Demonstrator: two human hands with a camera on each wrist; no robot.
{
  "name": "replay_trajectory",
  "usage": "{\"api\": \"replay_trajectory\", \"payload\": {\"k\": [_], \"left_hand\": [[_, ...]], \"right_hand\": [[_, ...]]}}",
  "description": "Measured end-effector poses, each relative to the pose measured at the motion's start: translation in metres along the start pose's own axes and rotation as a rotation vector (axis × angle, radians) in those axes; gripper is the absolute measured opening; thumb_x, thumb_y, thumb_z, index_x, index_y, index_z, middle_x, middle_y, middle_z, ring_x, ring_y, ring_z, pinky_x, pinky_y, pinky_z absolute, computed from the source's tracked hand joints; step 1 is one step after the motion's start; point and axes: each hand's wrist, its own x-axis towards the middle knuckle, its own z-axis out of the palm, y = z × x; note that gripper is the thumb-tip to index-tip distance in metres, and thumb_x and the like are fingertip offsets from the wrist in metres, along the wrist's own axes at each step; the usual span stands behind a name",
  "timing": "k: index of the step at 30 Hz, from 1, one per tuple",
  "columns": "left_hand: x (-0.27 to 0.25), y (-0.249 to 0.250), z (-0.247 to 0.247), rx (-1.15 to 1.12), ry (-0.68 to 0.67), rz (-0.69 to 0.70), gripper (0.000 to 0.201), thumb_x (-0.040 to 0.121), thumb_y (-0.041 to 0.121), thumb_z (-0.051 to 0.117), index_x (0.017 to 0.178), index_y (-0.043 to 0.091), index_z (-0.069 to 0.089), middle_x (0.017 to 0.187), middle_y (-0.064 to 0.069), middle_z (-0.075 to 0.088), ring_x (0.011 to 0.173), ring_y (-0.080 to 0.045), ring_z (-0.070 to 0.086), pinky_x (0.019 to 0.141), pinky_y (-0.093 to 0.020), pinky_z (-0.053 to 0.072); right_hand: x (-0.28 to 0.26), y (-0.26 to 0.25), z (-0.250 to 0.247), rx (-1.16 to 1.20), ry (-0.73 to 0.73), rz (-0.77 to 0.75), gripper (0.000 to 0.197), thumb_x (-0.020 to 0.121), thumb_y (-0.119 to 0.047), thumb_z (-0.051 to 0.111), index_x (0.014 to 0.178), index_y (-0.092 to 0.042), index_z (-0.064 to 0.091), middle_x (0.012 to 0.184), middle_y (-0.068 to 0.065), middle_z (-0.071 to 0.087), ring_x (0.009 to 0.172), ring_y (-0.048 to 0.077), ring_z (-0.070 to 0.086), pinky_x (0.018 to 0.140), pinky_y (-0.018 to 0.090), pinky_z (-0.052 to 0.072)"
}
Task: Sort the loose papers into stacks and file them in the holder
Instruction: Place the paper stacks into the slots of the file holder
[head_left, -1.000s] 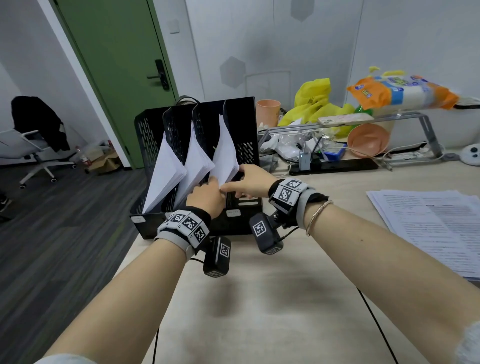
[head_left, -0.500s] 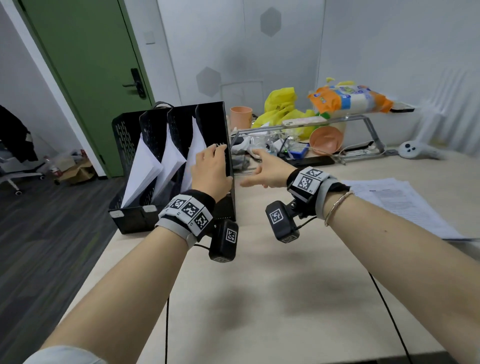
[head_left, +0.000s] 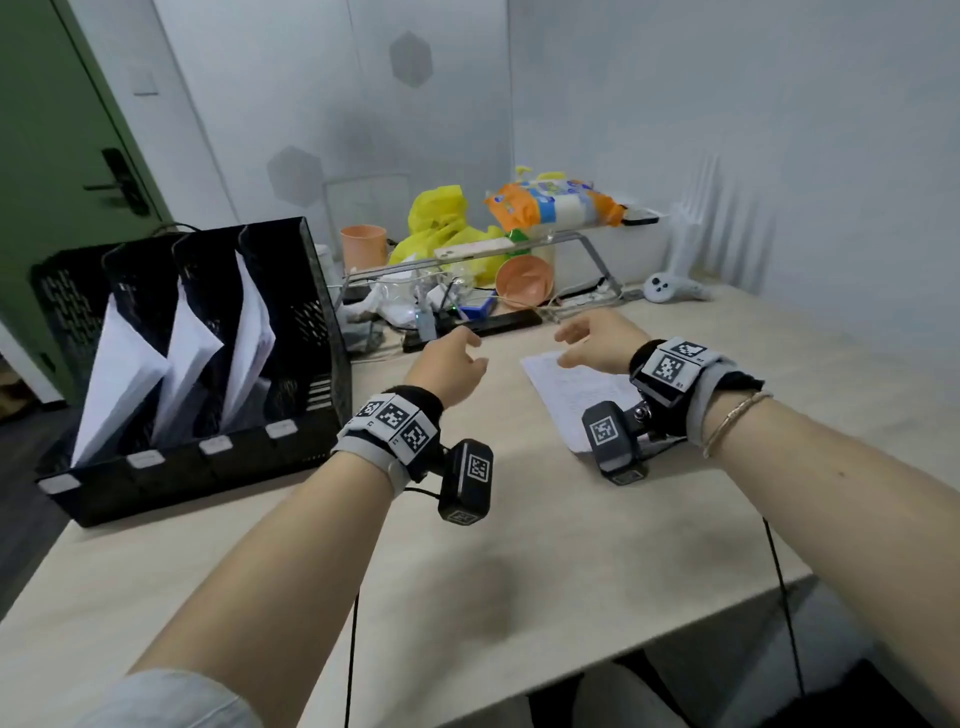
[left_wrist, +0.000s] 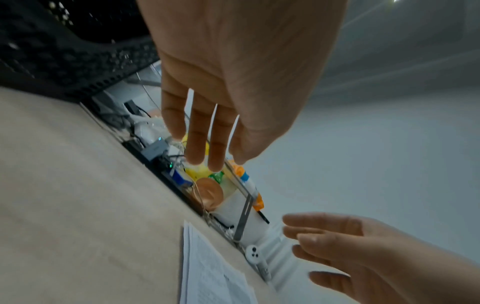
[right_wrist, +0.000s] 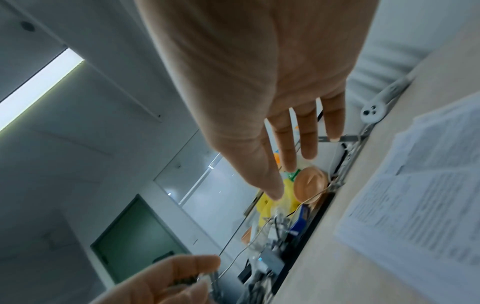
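A black mesh file holder (head_left: 311, 332) stands at the table's left edge, with three white paper stacks (head_left: 192, 358) leaning in its slots. Loose printed papers (head_left: 576, 389) lie flat on the table to the right, also seen in the wrist views (left_wrist: 207, 271) (right_wrist: 420, 197). My left hand (head_left: 452, 364) hovers open between the holder and the papers, fingers straight (left_wrist: 205, 131), holding nothing. My right hand (head_left: 592, 338) hovers open just above the papers' far corner, fingers spread (right_wrist: 298, 144), empty.
Behind the hands is clutter: a metal riser (head_left: 498, 254) carrying an orange snack bag (head_left: 550, 202), a yellow bag (head_left: 441, 223), orange cup (head_left: 363, 247), orange bowl (head_left: 522, 280), cables and a black power strip (head_left: 478, 327). A white controller (head_left: 665, 286) lies at the back right.
Both hands have left the file holder and moved right toward the loose papers. The head view has swung right, so the holder now sits at the left.
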Motion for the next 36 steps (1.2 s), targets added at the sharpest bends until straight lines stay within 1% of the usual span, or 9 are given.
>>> {"api": "replay_trajectory", "payload": {"k": [5, 10, 14, 17, 21, 25, 31, 34, 36], "left_hand": [[0.008, 0.02, 0.035, -0.071, -0.197, -0.087, 0.031, 0.097, 0.031, 0.047, 0.123, 0.014, 0.049, 0.081, -0.001, 0.067, 0.067, -0.014, 0.06, 0.056, -0.025, 0.045], [0.011, 0.034, 0.069, -0.011, -0.421, -0.13, 0.038, 0.098, 0.035, 0.043, 0.13, 0.015, 0.045, 0.074, 0.002, 0.065, 0.065, -0.014, 0.06, 0.059, -0.025, 0.047], [0.007, 0.043, 0.089, -0.018, -0.588, -0.191, 0.054, 0.099, 0.042, 0.04, 0.143, 0.013, 0.029, 0.075, -0.001, 0.065, 0.063, -0.015, 0.061, 0.06, -0.025, 0.048], [0.004, 0.046, 0.103, -0.076, -0.638, -0.222, 0.058, 0.098, 0.041, 0.043, 0.145, 0.012, 0.023, 0.073, -0.002, 0.066, 0.071, -0.021, 0.064, 0.066, -0.027, 0.052], [0.003, 0.046, 0.113, -0.194, -0.624, -0.251, 0.058, 0.096, 0.03, 0.053, 0.145, 0.018, 0.025, 0.072, -0.004, 0.06, 0.051, -0.012, 0.055, 0.047, -0.018, 0.047], [0.006, 0.046, 0.118, -0.18, -0.616, -0.214, 0.071, 0.089, 0.021, 0.065, 0.147, 0.019, 0.023, 0.076, -0.004, 0.062, 0.06, -0.016, 0.061, 0.071, -0.032, 0.057], [0.007, 0.047, 0.119, -0.173, -0.561, -0.188, 0.078, 0.082, 0.009, 0.072, 0.146, 0.02, 0.029, 0.13, -0.011, 0.047, 0.103, -0.03, 0.06, 0.089, -0.04, 0.054], [0.005, 0.041, 0.118, -0.068, -0.522, -0.16, 0.069, 0.083, 0.005, 0.068, 0.143, 0.019, 0.035, 0.133, -0.014, 0.048, 0.113, -0.032, 0.056, 0.091, -0.035, 0.052], [0.003, 0.037, 0.116, -0.002, -0.514, -0.139, 0.064, 0.085, 0.003, 0.064, 0.141, 0.021, 0.038, 0.133, -0.013, 0.048, 0.115, -0.029, 0.054, 0.091, -0.03, 0.048]], "right_hand": [[-0.006, 0.056, -0.025, -0.067, 0.102, 0.167, 0.035, 0.076, -0.018, 0.075, 0.109, -0.011, 0.067, 0.119, 0.008, 0.063, 0.114, 0.022, 0.057, 0.096, 0.028, 0.041], [-0.012, 0.112, -0.035, -0.181, 0.077, 0.416, 0.046, 0.07, -0.032, 0.079, 0.108, -0.012, 0.065, 0.118, 0.008, 0.063, 0.117, 0.031, 0.051, 0.101, 0.038, 0.041], [-0.021, 0.139, -0.037, -0.209, -0.014, 0.539, 0.043, 0.071, -0.035, 0.079, 0.09, -0.004, 0.057, 0.093, 0.012, 0.057, 0.087, 0.026, 0.053, 0.072, 0.028, 0.039], [-0.028, 0.155, -0.038, -0.197, -0.062, 0.611, 0.039, 0.073, -0.033, 0.079, 0.087, -0.004, 0.058, 0.091, 0.011, 0.056, 0.084, 0.025, 0.052, 0.071, 0.027, 0.037], [-0.036, 0.164, -0.038, -0.181, -0.077, 0.664, 0.037, 0.072, -0.03, 0.079, 0.072, -0.005, 0.052, 0.089, 0.01, 0.059, 0.079, 0.025, 0.055, 0.066, 0.028, 0.04], [-0.04, 0.166, -0.035, -0.123, -0.079, 0.662, 0.031, 0.071, -0.016, 0.081, 0.084, 0.0, 0.058, 0.073, 0.01, 0.061, 0.06, 0.023, 0.058, 0.049, 0.023, 0.042], [-0.047, 0.163, -0.019, 0.007, -0.017, 0.594, 0.036, 0.074, -0.006, 0.077, 0.105, 0.003, 0.062, 0.106, 0.016, 0.066, 0.083, 0.027, 0.061, 0.068, 0.031, 0.048], [-0.049, 0.158, -0.014, 0.048, -0.004, 0.558, 0.036, 0.083, -0.012, 0.069, 0.113, 0.005, 0.059, 0.116, 0.017, 0.063, 0.101, 0.031, 0.061, 0.08, 0.033, 0.05], [-0.05, 0.156, -0.012, 0.064, 0.001, 0.526, 0.035, 0.086, -0.014, 0.065, 0.115, 0.005, 0.059, 0.119, 0.016, 0.063, 0.103, 0.029, 0.06, 0.074, 0.028, 0.046]]}}
